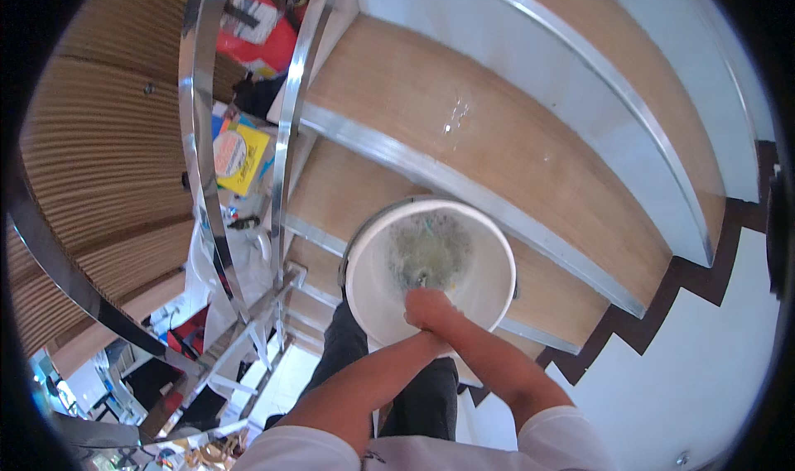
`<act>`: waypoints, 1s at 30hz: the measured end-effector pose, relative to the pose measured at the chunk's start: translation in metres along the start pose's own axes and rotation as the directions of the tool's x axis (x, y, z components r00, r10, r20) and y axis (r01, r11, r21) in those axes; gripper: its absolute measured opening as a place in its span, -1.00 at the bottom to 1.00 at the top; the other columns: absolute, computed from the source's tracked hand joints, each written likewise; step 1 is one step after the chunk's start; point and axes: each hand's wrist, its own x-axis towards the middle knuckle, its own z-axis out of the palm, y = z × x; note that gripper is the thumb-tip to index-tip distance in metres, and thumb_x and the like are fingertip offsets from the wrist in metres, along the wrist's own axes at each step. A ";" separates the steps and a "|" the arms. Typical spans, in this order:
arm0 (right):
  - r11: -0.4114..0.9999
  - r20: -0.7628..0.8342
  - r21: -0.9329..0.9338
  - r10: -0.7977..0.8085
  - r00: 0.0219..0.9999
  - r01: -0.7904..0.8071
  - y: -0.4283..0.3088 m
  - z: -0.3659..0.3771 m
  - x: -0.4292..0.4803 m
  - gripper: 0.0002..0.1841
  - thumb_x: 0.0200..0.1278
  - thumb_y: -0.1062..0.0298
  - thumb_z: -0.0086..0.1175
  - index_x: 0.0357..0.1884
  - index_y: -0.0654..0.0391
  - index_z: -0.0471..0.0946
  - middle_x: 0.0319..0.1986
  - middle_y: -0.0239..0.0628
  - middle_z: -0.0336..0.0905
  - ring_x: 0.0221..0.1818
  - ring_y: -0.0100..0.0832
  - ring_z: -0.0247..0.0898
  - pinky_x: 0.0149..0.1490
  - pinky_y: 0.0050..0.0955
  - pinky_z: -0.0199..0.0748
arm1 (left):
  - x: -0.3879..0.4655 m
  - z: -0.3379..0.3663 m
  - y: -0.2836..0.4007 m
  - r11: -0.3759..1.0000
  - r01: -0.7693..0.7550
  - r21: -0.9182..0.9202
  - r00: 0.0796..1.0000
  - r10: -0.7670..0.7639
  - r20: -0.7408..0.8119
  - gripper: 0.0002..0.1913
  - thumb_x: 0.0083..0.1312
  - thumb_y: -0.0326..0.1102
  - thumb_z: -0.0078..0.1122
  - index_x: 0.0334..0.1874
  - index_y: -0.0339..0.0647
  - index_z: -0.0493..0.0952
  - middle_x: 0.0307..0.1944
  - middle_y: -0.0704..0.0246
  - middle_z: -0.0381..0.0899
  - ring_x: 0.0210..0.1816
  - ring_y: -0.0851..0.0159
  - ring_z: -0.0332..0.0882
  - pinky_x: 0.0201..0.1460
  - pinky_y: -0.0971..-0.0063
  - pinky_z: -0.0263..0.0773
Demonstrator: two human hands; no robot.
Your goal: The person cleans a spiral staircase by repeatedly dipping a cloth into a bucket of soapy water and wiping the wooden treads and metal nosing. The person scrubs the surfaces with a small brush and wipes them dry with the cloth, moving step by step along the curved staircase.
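A white plastic bucket point(504, 266) stands on the stairs in front of my legs, with cloudy, foamy water point(428, 254) in its bottom. My forearms meet above its near rim. Inside the bucket mouth, my right hand point(428, 306) is curled, its fingers turned away from view. The left hand is mostly hidden where the wrists overlap, close against the right one. Just past the knuckles shows a small greyish thing, too unclear to name. Whether either hand grips it cannot be made out.
Wood-coloured stair treads point(397, 73) with metal edging climb away from me; one bears a wet, shiny patch point(456, 116). A polished metal railing point(292, 98) runs along the left. Beyond it are a yellow printed item point(245, 157) and a red-and-white package point(261, 33). A white wall point(677, 347) borders the right.
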 end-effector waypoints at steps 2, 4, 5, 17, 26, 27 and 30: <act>0.939 0.222 0.338 -0.011 0.975 -0.066 0.009 -0.026 -0.001 -0.64 0.19 0.13 0.02 -0.32 0.27 0.63 -0.35 -0.07 0.64 -0.24 -0.16 0.61 -0.06 -0.18 0.52 | -0.003 -0.017 0.008 0.988 -0.150 -0.046 0.985 0.145 -0.097 -0.73 0.22 -0.13 0.04 -0.33 -0.16 0.61 -0.26 0.12 0.62 -0.09 0.05 0.56 0.05 0.16 0.36; 0.627 0.307 0.757 -0.089 0.948 -0.186 0.038 -0.036 -0.009 -0.59 0.28 0.04 -0.03 -0.25 0.25 0.61 -0.31 -0.16 0.64 -0.23 -0.26 0.59 -0.05 -0.24 0.51 | 0.014 -0.100 0.048 0.852 -0.464 0.242 0.858 0.364 0.361 -0.86 0.19 -0.25 0.10 -0.45 -0.12 0.56 -0.36 0.39 0.57 -0.19 0.14 0.49 -0.03 0.22 0.38; 0.320 0.269 0.923 -0.134 0.954 -0.215 0.048 -0.033 -0.019 -0.57 0.32 0.00 -0.06 -0.21 0.23 0.59 -0.27 -0.21 0.63 -0.22 -0.30 0.57 -0.05 -0.26 0.50 | 0.012 -0.130 0.063 0.873 -0.431 0.228 0.902 0.407 0.144 -0.87 0.16 -0.27 0.16 -0.49 -0.14 0.53 -0.39 0.39 0.55 -0.21 0.15 0.48 -0.03 0.24 0.37; 0.818 -0.814 0.397 0.105 0.571 0.416 0.017 -0.157 -0.120 -0.72 0.28 0.31 0.09 -0.01 0.18 0.50 -0.28 -0.19 0.46 -0.21 -0.29 0.42 -0.09 -0.40 0.40 | 0.015 -0.237 0.084 0.657 0.463 -0.595 0.842 -0.536 0.063 -0.80 0.22 -0.35 0.24 -0.23 -0.30 0.45 -0.39 0.41 0.50 -0.38 0.43 0.46 -0.23 0.54 0.42; 0.831 -0.793 -0.008 -0.344 0.503 0.556 -0.045 -0.199 -0.173 -0.70 0.18 0.27 0.17 -0.07 0.15 0.51 -0.28 -0.11 0.44 -0.22 -0.08 0.46 -0.12 -0.22 0.49 | 0.083 -0.261 0.098 0.518 -0.566 -0.641 0.237 -0.642 -0.729 -0.91 0.26 -0.43 0.12 -0.24 -0.26 0.48 -0.34 0.34 0.55 -0.36 0.39 0.53 -0.28 0.56 0.47; 0.793 -0.745 -0.027 -0.421 0.516 0.608 -0.046 -0.194 -0.175 -0.70 0.18 0.24 0.17 -0.08 0.14 0.51 -0.26 -0.11 0.45 -0.19 -0.07 0.47 -0.10 -0.21 0.50 | 0.101 -0.265 0.103 0.321 -0.661 -0.679 0.346 -0.673 -0.654 -0.90 0.24 -0.43 0.13 -0.22 -0.25 0.48 -0.33 0.34 0.55 -0.34 0.38 0.53 -0.27 0.54 0.47; 0.729 -0.493 0.245 -0.474 0.729 0.639 -0.051 -0.198 -0.182 -0.68 0.17 0.23 0.15 -0.06 0.11 0.51 -0.16 -0.06 0.49 -0.06 -0.04 0.45 0.02 -0.17 0.47 | 0.116 -0.294 0.092 -0.159 -0.486 -0.860 0.765 -0.553 -0.330 -0.83 0.18 -0.44 0.14 -0.18 -0.23 0.49 -0.27 0.32 0.54 -0.28 0.33 0.53 -0.24 0.49 0.48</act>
